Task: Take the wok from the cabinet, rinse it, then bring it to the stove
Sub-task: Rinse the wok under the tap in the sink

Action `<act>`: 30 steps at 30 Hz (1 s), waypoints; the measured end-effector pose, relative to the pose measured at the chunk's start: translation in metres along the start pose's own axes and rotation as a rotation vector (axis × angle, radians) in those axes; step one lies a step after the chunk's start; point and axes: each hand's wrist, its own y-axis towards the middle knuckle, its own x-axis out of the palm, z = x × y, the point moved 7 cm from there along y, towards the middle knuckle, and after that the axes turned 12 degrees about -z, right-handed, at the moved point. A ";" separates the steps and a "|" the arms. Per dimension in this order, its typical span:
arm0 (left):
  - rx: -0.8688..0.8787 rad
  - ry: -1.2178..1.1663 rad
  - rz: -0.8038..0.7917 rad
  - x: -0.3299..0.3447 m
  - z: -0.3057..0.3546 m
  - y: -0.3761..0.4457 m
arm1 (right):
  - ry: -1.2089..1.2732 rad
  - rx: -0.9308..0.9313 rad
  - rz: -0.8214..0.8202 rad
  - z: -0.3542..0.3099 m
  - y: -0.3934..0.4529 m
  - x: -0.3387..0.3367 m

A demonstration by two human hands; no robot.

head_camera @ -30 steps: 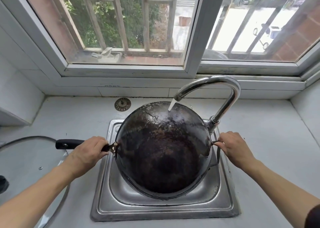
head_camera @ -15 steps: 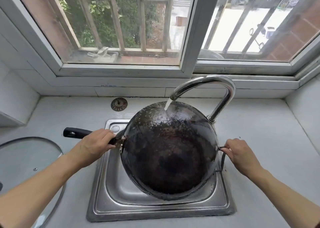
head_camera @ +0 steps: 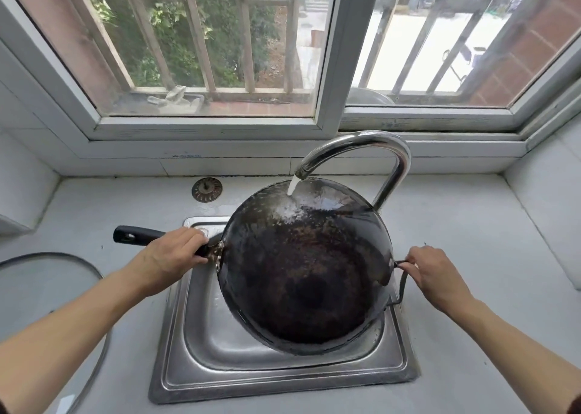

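Wok point(head_camera: 306, 275) tilted, long handle point(head_camera: 141, 235) pointing left.

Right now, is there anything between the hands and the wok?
No. The left hand already grips the wok's long black handle, and the right hand holds the wire loop handle. The wok is tilted over the sink under the faucet.

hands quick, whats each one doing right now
Left hand: grips the black long handle of the dark round wok.
Right hand: grips its thin metal loop handle.
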 end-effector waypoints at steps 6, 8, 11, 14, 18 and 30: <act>-0.099 -0.079 0.024 0.010 -0.013 -0.033 | -0.002 -0.068 0.001 -0.029 0.027 -0.017; -0.130 -0.088 0.045 0.009 -0.017 -0.046 | -0.014 -0.100 -0.019 -0.043 0.037 -0.020; -0.174 -0.104 0.066 0.005 -0.025 -0.064 | -0.037 -0.131 -0.068 -0.063 0.052 -0.019; -0.206 -0.129 0.060 0.005 -0.032 -0.083 | -0.039 -0.147 -0.100 -0.081 0.063 -0.014; -0.252 -0.187 0.064 0.007 -0.044 -0.108 | -0.041 -0.169 -0.121 -0.103 0.075 -0.010; -0.321 -0.215 0.072 0.013 -0.056 -0.136 | -0.078 -0.212 -0.149 -0.130 0.094 -0.010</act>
